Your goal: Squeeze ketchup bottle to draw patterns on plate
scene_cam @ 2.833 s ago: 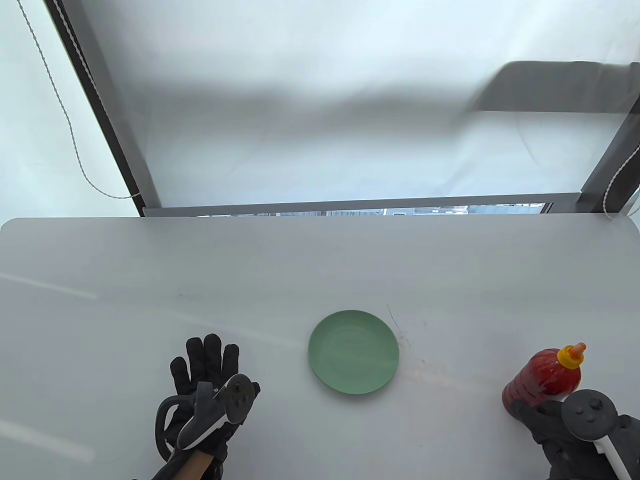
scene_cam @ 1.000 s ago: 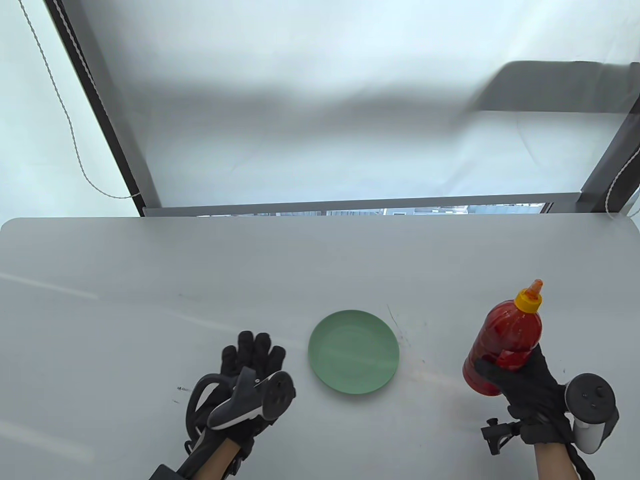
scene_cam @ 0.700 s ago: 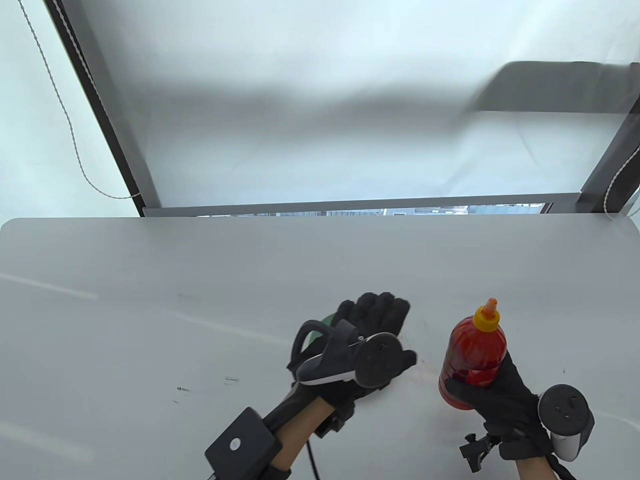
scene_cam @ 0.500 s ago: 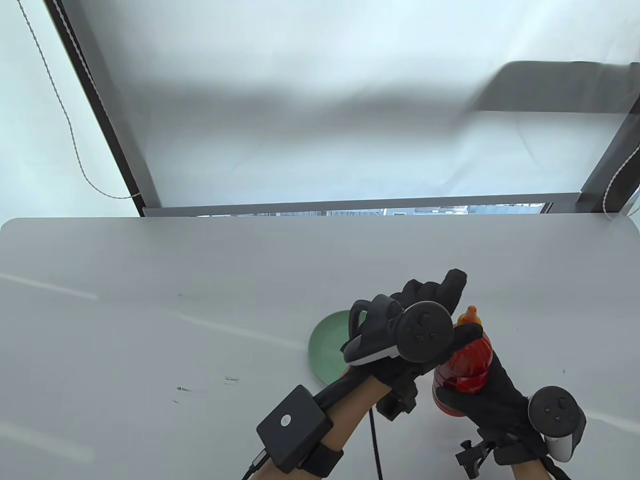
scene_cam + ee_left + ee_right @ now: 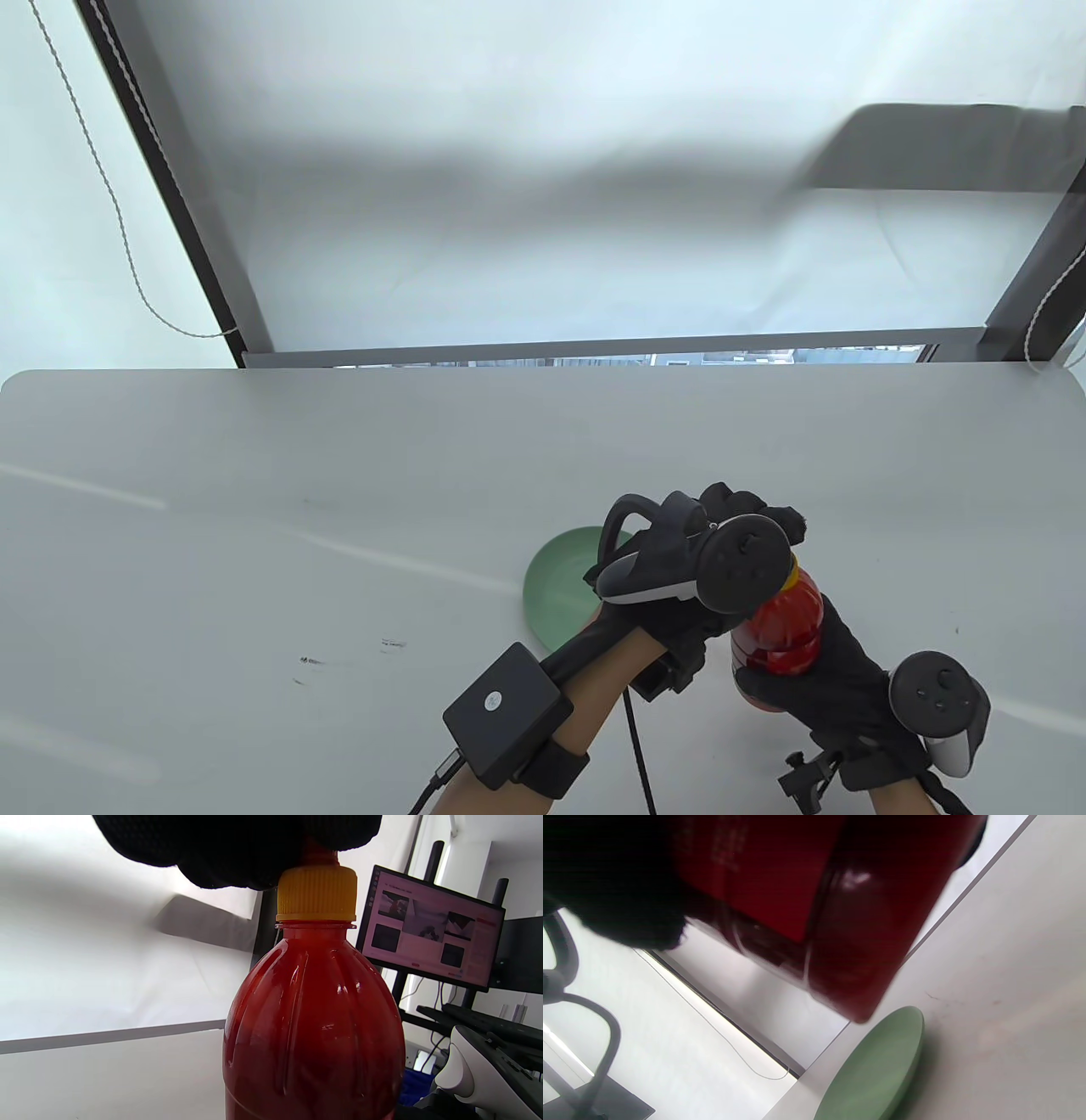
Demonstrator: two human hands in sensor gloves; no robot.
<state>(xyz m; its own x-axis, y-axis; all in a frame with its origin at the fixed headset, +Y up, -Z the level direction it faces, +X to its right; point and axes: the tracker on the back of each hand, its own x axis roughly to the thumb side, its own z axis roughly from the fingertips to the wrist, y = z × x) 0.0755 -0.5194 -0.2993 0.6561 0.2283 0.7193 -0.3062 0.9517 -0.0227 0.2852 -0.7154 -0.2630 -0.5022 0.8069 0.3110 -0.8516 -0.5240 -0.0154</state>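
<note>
Above the plate (image 5: 551, 586), right hand (image 5: 836, 679) grips bottle (image 5: 780, 632); left hand (image 5: 679, 586) pinches its nozzle.

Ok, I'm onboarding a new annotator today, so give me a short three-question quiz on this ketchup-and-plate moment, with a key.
1. True or false: the ketchup bottle is standing on the table.
2. Which hand covers the nozzle above the yellow cap? A) left hand B) right hand C) neither
3. Fill in: the green plate shows ____ ketchup on its visible surface.

Key:
1. False: the right hand holds it up by its lower body, clear of the table.
2. A: the left hand's fingers close over the tip above the cap.
3. No: the part that shows is plain green.
</note>
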